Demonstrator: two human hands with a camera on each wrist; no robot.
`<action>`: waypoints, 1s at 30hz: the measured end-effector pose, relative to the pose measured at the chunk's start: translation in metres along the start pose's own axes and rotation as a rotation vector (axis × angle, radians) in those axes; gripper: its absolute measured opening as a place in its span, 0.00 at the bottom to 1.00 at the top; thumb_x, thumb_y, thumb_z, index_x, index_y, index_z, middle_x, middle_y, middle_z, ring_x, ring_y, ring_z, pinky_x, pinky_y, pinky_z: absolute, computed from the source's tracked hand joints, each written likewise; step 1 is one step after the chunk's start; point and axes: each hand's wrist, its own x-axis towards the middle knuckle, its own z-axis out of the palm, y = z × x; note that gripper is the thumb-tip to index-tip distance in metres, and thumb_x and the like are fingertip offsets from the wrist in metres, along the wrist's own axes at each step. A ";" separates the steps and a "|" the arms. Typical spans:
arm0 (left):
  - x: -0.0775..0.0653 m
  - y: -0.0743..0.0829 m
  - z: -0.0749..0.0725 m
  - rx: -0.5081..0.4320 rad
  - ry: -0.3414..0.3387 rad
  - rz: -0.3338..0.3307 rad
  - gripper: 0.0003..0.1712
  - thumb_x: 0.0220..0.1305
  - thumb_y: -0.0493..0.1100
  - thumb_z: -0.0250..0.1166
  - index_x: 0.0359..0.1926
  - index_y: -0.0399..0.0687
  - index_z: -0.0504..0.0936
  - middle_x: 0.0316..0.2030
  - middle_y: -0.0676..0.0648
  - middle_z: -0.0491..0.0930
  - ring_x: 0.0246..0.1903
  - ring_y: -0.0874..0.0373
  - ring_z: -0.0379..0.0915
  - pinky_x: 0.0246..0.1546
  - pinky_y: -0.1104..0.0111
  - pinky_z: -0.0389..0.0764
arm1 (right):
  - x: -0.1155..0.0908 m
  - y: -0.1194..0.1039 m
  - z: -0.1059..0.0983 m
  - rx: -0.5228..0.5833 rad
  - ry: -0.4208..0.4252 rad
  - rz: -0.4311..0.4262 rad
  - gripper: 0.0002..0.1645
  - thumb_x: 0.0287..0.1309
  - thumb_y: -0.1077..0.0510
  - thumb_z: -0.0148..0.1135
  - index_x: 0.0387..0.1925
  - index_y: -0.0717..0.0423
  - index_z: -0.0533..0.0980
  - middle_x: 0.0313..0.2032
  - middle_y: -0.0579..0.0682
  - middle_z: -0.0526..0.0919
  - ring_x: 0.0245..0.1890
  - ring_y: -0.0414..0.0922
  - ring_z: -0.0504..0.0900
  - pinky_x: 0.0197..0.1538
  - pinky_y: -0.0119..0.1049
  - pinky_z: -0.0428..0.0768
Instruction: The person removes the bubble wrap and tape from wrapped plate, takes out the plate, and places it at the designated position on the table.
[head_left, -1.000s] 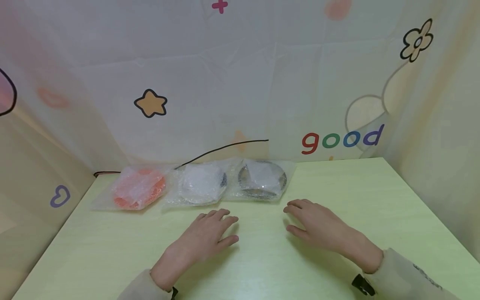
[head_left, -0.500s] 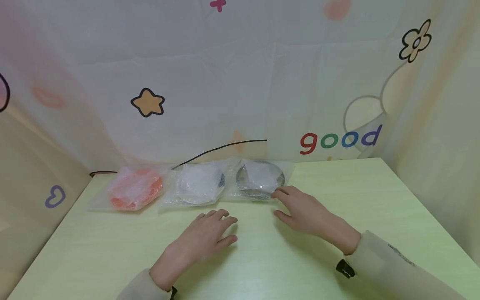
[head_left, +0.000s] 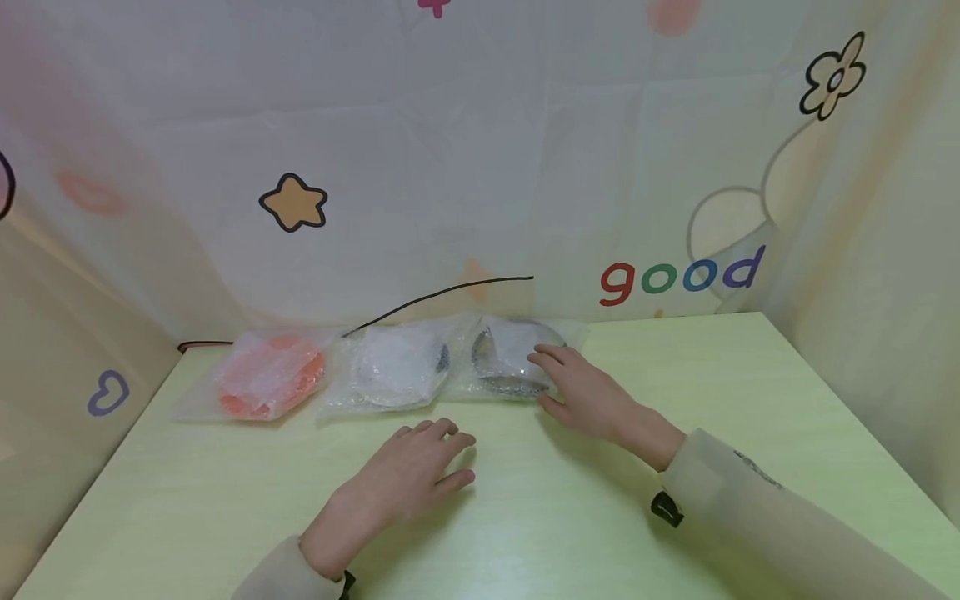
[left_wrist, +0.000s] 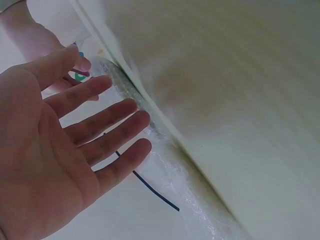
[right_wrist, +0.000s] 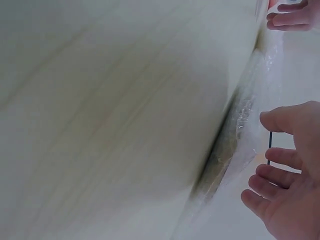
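Note:
Three flat bubble-wrap packages lie in a row along the back of the table. The left one holds something orange-red (head_left: 270, 379), the middle package (head_left: 397, 367) something white, and the right package (head_left: 502, 358) a round thing with a dark rim. My right hand (head_left: 592, 396) hovers over the right package's near right side, fingers loosely spread and holding nothing. In the right wrist view, a gap shows between those fingers and the bubble wrap (right_wrist: 235, 135). My left hand (head_left: 408, 471) stays in front of the middle package, fingers relaxed and apart, nothing in its grasp.
The pale green table (head_left: 495, 533) runs back to a printed cloth backdrop (head_left: 450, 167) with a star, a flower and the word "good". Cloth also hangs at both sides. A black clip-like piece (head_left: 666, 508) hangs under the right sleeve.
My right hand has moved forward and to the left, from beside the right package to over its edge. The left hand has held its place, and the packages lie as before.

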 end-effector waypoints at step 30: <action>0.000 0.002 -0.001 0.007 -0.008 0.015 0.22 0.73 0.54 0.64 0.62 0.49 0.81 0.53 0.46 0.79 0.53 0.49 0.78 0.48 0.53 0.80 | 0.016 -0.007 0.014 -0.071 -0.005 0.020 0.19 0.64 0.59 0.71 0.52 0.64 0.78 0.53 0.59 0.81 0.57 0.56 0.77 0.59 0.49 0.80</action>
